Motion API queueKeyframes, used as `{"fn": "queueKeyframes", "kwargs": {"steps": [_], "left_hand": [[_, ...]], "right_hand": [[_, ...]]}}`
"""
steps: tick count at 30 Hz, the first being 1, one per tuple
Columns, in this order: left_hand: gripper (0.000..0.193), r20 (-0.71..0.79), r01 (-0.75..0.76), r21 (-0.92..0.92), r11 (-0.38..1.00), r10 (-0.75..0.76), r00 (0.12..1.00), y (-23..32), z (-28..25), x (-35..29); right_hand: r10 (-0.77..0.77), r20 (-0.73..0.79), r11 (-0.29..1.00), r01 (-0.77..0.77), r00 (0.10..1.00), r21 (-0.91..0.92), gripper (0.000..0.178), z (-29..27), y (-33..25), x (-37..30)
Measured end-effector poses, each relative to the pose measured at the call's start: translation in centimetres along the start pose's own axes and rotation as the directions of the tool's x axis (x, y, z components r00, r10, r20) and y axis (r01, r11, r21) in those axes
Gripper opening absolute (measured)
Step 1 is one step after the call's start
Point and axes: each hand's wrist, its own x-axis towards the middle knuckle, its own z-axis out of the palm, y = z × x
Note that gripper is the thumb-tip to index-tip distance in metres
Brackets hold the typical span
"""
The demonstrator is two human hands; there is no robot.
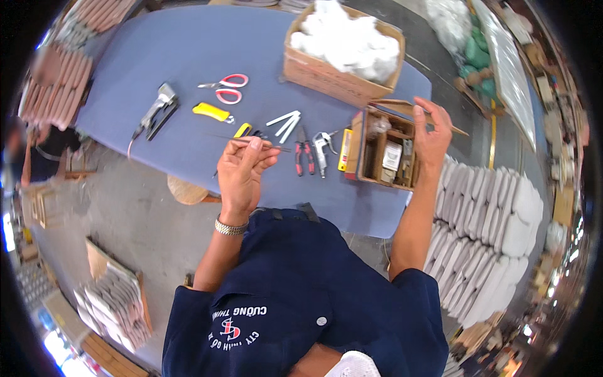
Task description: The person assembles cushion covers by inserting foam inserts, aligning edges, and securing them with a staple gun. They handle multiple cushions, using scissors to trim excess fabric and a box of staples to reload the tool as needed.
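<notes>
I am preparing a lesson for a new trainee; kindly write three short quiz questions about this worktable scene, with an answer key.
1. Open question: What is in the person's left hand?
2. True or false: The red-handled scissors touch the red-handled pliers.
3. Multiple choice: What colour is the filling in the large cardboard box?
A) green
B) white
C) black

Key:
1. A thin dark rod-like item; its exact kind cannot be told.
2. False: the scissors and the pliers lie apart.
3. B.

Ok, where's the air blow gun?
In the head view, the air blow gun lies on the blue table, slightly right of centre, beside the red-handled pliers.
</notes>
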Motion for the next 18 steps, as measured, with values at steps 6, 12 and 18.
{"fn": "queueKeyframes", "kwargs": {"steps": [6,12,18], "left_hand": [[0.016,0.163,0.222,0.098,0.97,-0.235,0.958,-2.8,5.1,2.6],[0.02,0.334,0.3,0.091,0.95,-0.313,0.889,-6.4,14.9,6.6],[0.025,0.369,0.354,0.066,0.933,-0.352,0.86,-7.4,18.4,7.2]], "right_hand": [[-0.081,0.178,0.98,0.045,0.981,0.196,0.007,-1.8,-0.7,-1.2],[-0.172,0.308,0.977,0.123,0.936,0.173,0.012,-1.5,-0.4,-0.4],[-0.226,0.176,0.966,0.197,0.958,0.169,0.019,-0.6,2.5,-1.3]]}}
